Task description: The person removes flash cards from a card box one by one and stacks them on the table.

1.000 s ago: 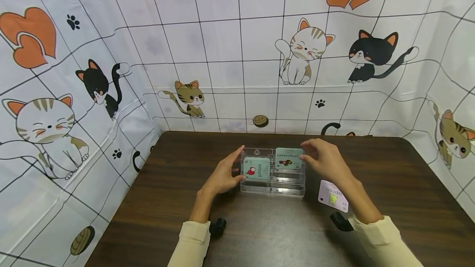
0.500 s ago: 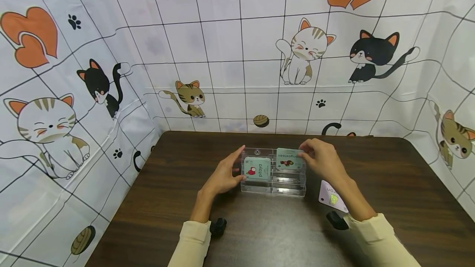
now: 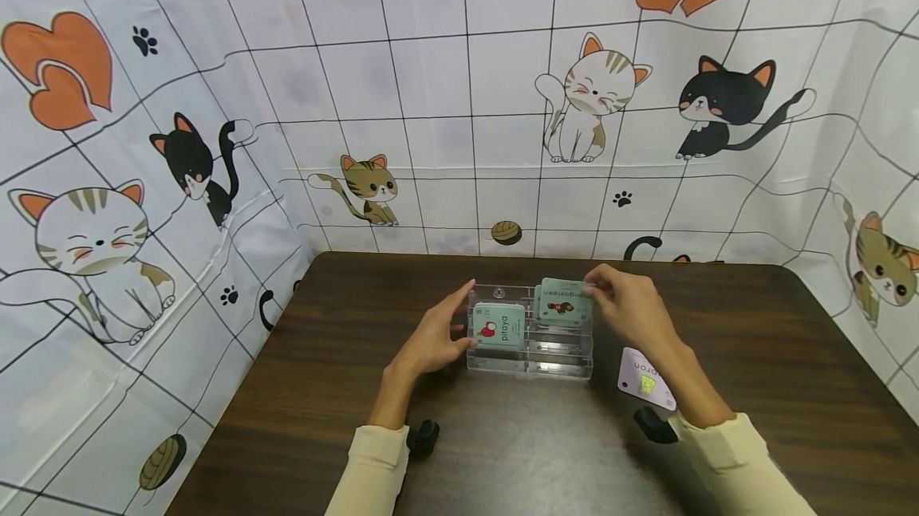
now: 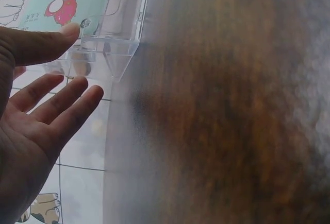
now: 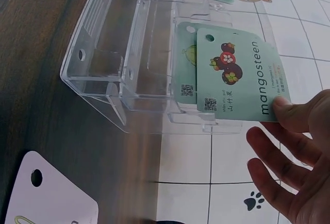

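A clear plastic card rack [image 3: 527, 364] with stepped compartments stands on the table. My left hand [image 3: 428, 339] holds its left side, the thumb by a green pitaya card [image 3: 498, 326] and the index finger reaching toward the back; the other fingers are spread in the left wrist view. At the rack's back right, my right hand [image 3: 632, 305] pinches the edge of a green mangosteen card [image 5: 240, 74] between thumb and fingers. Another green card [image 5: 185, 62] stands directly behind it, mostly covered, still in the rack.
A lilac apron card [image 3: 646, 380] lies flat on the dark wooden table [image 3: 345, 388], right of the rack and beside my right forearm. A white cloth [image 3: 431, 85] printed with cats and grid lines hangs behind and around the table.
My right hand has pinched the mangosteen card and lifted it slightly up and to the right, uncovering the edge of the card behind. The left hand stays in place.
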Tool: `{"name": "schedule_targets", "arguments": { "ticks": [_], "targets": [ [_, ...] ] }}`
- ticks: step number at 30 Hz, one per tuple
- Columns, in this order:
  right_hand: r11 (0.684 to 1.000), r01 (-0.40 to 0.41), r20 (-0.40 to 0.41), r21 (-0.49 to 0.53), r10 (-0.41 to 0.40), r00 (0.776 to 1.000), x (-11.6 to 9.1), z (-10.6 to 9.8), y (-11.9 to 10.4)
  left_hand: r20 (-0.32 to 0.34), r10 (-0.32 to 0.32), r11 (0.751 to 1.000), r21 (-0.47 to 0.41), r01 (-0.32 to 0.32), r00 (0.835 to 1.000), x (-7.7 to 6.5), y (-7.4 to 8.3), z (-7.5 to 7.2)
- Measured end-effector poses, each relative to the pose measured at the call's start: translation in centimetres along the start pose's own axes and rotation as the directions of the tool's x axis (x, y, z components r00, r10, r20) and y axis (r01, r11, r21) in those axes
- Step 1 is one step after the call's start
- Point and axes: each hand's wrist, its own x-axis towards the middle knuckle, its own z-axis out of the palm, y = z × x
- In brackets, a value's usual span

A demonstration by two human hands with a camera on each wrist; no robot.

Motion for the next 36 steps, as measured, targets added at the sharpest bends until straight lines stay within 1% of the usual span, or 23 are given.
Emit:
{"name": "schedule_targets", "arguments": {
  "ticks": [4,11,14,23,29,36],
  "targets": [
    [1.000,-0.005,-0.004,-0.002,0.005,1.000,0.0,-0.3,0.1,-0.001,-0.006,1.000,-0.003,0.006,1.000,-0.1,0.0,0.0],
    [1.000,0.003,-0.034,-0.002,-0.003,0.999,0.0,-0.6,0.0,-0.003,-0.035,0.999,0.001,0.035,0.999,0.0,0.1,0.0],
    [1.000,0.000,-0.034,0.008,0.001,0.999,-0.1,-0.8,0.0,-0.001,-0.037,0.999,0.002,0.037,0.999,0.0,0.0,0.1],
    [1.000,0.013,-0.055,-0.003,-0.014,0.998,0.1,-1.0,0.3,-0.002,-0.035,0.999,-0.001,0.035,0.999,0.1,0.1,0.2],
    [1.000,-0.011,-0.045,0.011,0.012,0.999,0.1,-1.6,0.4,-0.001,-0.024,1.000,-0.003,0.024,1.000,0.2,0.1,0.2],
    [0.997,-0.057,-0.021,0.050,0.058,0.998,-0.2,-2.6,0.3,-0.005,-0.030,1.000,0.005,0.030,1.000,0.0,0.1,0.2]
  ]
}}
